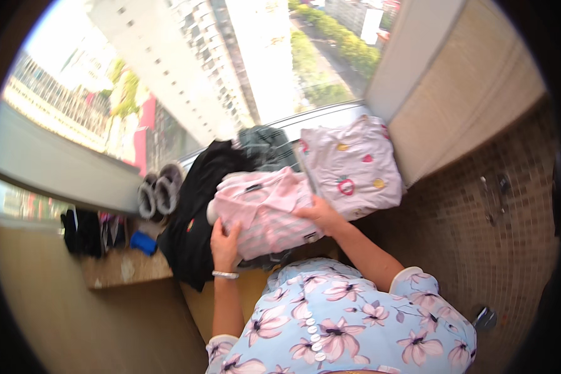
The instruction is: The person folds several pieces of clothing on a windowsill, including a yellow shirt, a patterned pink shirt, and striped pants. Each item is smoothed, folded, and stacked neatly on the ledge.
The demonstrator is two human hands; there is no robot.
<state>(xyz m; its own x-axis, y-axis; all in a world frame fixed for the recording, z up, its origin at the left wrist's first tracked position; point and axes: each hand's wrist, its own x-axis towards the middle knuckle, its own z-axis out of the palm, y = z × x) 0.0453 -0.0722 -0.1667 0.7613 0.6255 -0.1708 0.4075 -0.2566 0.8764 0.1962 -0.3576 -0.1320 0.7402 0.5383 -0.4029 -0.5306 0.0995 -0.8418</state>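
Pink striped top (265,215) lies on the clothes pile on the window counter (128,268), over a black garment (196,212) and beside a printed pink shirt (349,168). Left hand (225,244) grips its near edge; right hand (318,213) presses flat and open on it. Smoothing outward while holding the edge taut should keep the fold neat.

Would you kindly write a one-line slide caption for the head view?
Both hands, left hand and right hand, press a folded pink garment atop laundry on a window ledge.
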